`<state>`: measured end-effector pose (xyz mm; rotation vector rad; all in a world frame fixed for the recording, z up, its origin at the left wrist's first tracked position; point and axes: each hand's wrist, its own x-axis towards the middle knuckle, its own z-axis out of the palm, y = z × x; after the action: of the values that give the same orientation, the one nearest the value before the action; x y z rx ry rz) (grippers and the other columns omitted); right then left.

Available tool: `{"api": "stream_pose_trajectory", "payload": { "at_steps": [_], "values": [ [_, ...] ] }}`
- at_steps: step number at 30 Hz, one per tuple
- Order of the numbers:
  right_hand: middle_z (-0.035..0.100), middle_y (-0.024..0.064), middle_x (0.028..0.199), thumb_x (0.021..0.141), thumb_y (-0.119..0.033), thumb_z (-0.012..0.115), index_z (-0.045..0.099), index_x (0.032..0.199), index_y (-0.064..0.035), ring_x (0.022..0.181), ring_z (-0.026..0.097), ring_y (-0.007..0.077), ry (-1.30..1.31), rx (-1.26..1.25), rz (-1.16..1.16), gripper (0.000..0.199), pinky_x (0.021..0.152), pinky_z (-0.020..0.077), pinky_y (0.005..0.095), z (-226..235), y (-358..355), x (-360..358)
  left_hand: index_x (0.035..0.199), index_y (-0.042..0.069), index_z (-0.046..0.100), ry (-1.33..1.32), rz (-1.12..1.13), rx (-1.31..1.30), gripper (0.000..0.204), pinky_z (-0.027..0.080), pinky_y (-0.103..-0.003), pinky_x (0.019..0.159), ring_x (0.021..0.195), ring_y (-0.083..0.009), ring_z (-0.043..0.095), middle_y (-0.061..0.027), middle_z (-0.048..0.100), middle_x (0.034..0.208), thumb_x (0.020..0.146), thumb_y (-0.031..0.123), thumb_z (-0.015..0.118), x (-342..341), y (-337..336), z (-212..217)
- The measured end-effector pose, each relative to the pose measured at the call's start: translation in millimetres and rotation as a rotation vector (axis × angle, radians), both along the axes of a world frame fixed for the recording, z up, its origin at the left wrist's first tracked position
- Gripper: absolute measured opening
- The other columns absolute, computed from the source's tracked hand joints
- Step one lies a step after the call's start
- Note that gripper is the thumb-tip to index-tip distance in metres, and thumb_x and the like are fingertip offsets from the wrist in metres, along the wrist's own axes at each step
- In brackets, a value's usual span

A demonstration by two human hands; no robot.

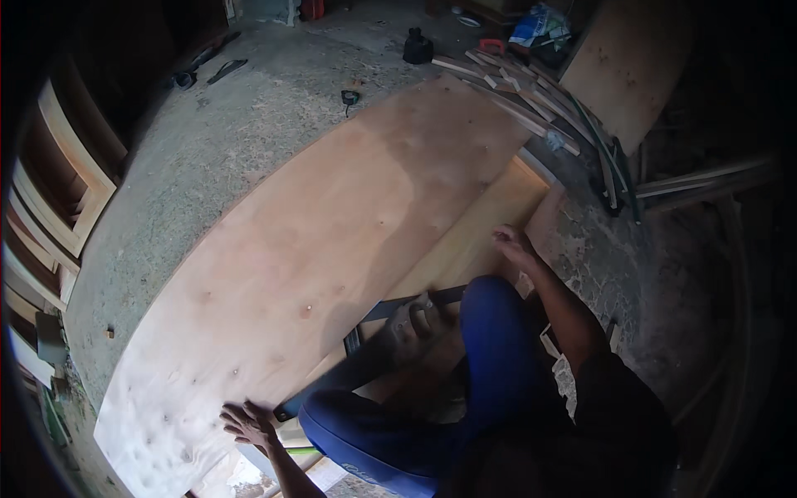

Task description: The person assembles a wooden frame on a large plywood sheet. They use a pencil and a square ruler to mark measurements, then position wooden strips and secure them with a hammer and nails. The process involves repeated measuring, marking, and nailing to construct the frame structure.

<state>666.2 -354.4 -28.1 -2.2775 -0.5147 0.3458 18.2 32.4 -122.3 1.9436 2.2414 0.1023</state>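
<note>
The left hand (247, 422) is lying open, fingers spread, flat on the near edge of a large plywood sheet (315, 249) that is covering most of the concrete floor (207, 141), while the right hand (513, 246) is also open and is pressing on a narrower yellowish board (481, 232) lying just beside the sheet's right edge. A dark metal square (390, 311) is resting across that board near the blue-clad knees (490, 332), and a pile of wooden strips (531, 95) is lying beyond the sheet's far corner.
</note>
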Motion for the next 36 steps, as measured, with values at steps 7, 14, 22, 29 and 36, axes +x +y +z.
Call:
{"api": "stream_pose_trajectory", "payload": {
  "at_steps": [7, 14, 22, 29, 36],
  "values": [
    [0.069, 0.0147, 0.085, 0.091, -0.013, 0.06, 0.067, 0.099, -0.0008, 0.079, 0.068, 0.0226, -0.01, -0.072, -0.103, 0.017, 0.071, 0.0527, 0.0354, -23, -116, -88, 0.159, 0.031, 0.012, 0.133, 0.028, 0.003, 0.084, 0.009, -0.069, 0.114, 0.15, -0.0422, 0.011, -0.0012, 0.009, 0.167, 0.091, 0.08, 0.019, -22, 19, -28],
    [0.066, 0.0178, 0.086, 0.093, -0.015, 0.058, 0.066, 0.099, -0.0025, 0.081, 0.067, 0.0334, -0.151, -0.313, -0.092, 0.016, 0.07, 0.052, 0.0414, -28, -104, -191, 0.158, 0.035, 0.012, 0.108, 0.054, -0.062, 0.086, 0.008, -0.07, 0.113, 0.151, -0.0426, 0.008, 0.0004, 0.007, 0.167, 0.088, 0.083, 0.019, -30, 32, -29],
    [0.063, 0.0132, 0.087, 0.095, -0.015, 0.058, 0.065, 0.103, -0.0017, 0.079, 0.064, 0.0241, -0.027, 0.054, 0.298, 0.017, 0.071, 0.0506, 0.0362, 29, 16, -129, 0.158, 0.02, 0.018, -0.187, -0.165, -0.16, 0.091, 0.004, -0.07, 0.113, 0.149, -0.0498, -0.001, -0.016, 0.006, 0.166, 0.088, 0.064, 0.056, -39, 10, 7],
    [0.064, 0.0121, 0.091, 0.094, -0.024, 0.057, 0.064, 0.093, -0.0061, 0.088, 0.065, 0.0313, -0.202, -0.449, 0.904, 0.019, 0.079, 0.0517, 0.043, 39, 119, -89, 0.158, 0.022, 0.022, 0.005, -0.418, -0.133, 0.101, 0.01, -0.069, 0.114, 0.147, -0.0522, 0.006, -0.0183, 0.014, 0.164, 0.077, 0.052, 0.076, -20, -23, 36],
    [0.064, 0.0122, 0.092, 0.088, -0.019, 0.063, 0.063, 0.087, -0.0085, 0.091, 0.064, 0.0329, -0.28, -0.328, 1.268, 0.011, 0.078, 0.053, 0.044, 25, 159, -180, 0.153, 0.025, 0.037, 0.057, -0.527, 0.04, 0.086, 0.025, -0.058, 0.116, 0.142, -0.0489, 0.029, -0.0137, 0.036, 0.157, 0.078, 0.04, 0.078, -12, -19, 32]
  ]
}}
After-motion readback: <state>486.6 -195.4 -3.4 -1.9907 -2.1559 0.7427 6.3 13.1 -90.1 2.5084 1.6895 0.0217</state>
